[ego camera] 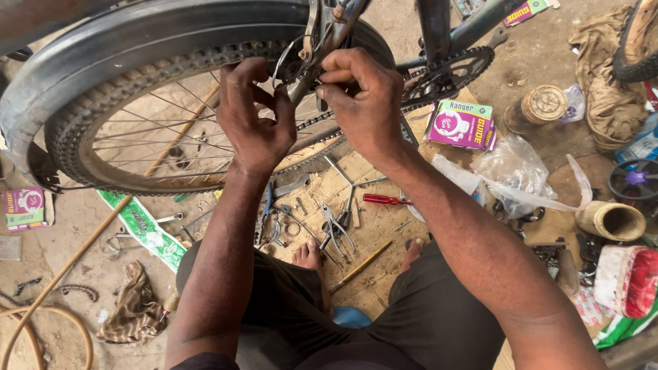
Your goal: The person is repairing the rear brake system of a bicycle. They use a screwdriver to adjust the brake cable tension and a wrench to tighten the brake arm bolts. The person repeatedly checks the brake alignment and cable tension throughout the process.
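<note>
A bicycle rear wheel (123, 103) with knobby tyre and black mudguard fills the upper left. My left hand (252, 116) and my right hand (363, 96) meet at the wheel's hub, by the frame end and chain (322, 118). Both sets of fingers pinch small metal parts near the axle (301, 75); what exactly each one grips is hidden by the fingers. The chainring (449, 72) sits just right of my right hand.
Pliers (336, 229), a red-handled screwdriver (384, 199) and other small tools lie on the board under the wheel, near my bare feet (308, 255). A purple box (460, 125), a plastic bag (514, 168), tins and rags crowd the right side. A hose (41, 322) curls at lower left.
</note>
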`<move>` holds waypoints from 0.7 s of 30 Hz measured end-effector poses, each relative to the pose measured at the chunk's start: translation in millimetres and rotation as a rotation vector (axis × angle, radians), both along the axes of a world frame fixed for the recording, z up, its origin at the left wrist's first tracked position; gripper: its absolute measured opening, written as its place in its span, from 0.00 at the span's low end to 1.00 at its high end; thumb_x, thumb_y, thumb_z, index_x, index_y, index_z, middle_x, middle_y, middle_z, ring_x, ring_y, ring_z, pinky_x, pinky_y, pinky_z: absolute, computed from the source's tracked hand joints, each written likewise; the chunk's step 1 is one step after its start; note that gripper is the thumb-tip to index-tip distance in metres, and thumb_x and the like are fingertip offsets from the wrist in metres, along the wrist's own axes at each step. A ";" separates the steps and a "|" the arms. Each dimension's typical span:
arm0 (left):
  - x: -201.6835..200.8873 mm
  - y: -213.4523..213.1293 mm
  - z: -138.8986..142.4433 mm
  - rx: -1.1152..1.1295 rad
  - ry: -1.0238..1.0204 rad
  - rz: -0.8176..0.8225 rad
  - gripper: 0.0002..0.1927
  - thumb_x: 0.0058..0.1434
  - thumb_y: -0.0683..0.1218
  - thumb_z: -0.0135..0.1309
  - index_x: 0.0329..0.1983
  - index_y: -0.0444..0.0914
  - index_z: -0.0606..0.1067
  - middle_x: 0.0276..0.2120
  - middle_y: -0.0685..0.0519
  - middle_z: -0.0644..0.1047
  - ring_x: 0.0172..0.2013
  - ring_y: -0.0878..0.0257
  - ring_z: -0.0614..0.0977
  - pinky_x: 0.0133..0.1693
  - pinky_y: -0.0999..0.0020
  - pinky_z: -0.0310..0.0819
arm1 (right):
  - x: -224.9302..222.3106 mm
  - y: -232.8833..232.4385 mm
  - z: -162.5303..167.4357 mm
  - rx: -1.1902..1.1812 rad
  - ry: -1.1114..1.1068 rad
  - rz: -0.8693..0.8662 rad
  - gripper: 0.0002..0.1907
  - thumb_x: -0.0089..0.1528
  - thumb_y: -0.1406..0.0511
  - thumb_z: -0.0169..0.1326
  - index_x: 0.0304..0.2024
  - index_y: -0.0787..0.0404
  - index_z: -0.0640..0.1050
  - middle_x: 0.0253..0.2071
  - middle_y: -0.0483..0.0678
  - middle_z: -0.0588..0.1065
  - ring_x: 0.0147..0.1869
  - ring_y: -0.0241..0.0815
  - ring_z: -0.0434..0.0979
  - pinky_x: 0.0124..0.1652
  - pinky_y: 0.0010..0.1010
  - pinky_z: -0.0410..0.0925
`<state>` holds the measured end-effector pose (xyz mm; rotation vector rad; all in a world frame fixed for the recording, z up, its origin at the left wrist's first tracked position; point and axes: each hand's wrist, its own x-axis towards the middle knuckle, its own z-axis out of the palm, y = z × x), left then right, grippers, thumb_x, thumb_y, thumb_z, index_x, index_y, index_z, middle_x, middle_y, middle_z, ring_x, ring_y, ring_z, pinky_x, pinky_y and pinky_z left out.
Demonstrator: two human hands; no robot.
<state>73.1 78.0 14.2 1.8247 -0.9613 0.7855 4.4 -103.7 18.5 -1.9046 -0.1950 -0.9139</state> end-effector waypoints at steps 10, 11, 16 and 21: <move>-2.7 -5.5 33.9 0.220 0.153 -0.161 0.30 0.64 0.30 0.56 0.67 0.35 0.62 0.50 0.42 0.81 0.32 0.62 0.86 0.33 0.69 0.84 | 2.8 12.9 4.9 -0.057 -0.058 -0.089 0.13 0.62 0.78 0.64 0.44 0.62 0.76 0.41 0.47 0.81 0.48 0.39 0.86 0.43 0.27 0.81; -3.7 -5.8 39.0 0.254 0.186 -0.174 0.31 0.63 0.30 0.55 0.68 0.35 0.60 0.50 0.42 0.81 0.32 0.61 0.86 0.34 0.67 0.84 | 2.8 13.0 5.8 -0.053 -0.041 -0.094 0.13 0.61 0.78 0.64 0.43 0.62 0.76 0.40 0.47 0.81 0.47 0.39 0.86 0.41 0.26 0.81; 0.8 -10.0 66.0 0.447 0.261 -0.165 0.31 0.57 0.28 0.49 0.64 0.37 0.61 0.38 0.43 0.81 0.30 0.53 0.85 0.34 0.58 0.83 | 5.9 13.2 8.5 -0.080 -0.028 -0.098 0.12 0.63 0.80 0.60 0.44 0.63 0.75 0.39 0.47 0.81 0.45 0.38 0.87 0.41 0.27 0.82; 3.4 -10.6 81.4 0.480 0.291 -0.199 0.28 0.59 0.30 0.52 0.61 0.39 0.62 0.33 0.43 0.82 0.35 0.50 0.88 0.41 0.53 0.83 | 7.4 12.6 11.5 -0.145 -0.045 -0.103 0.11 0.64 0.78 0.61 0.44 0.63 0.74 0.39 0.47 0.81 0.45 0.39 0.87 0.42 0.28 0.82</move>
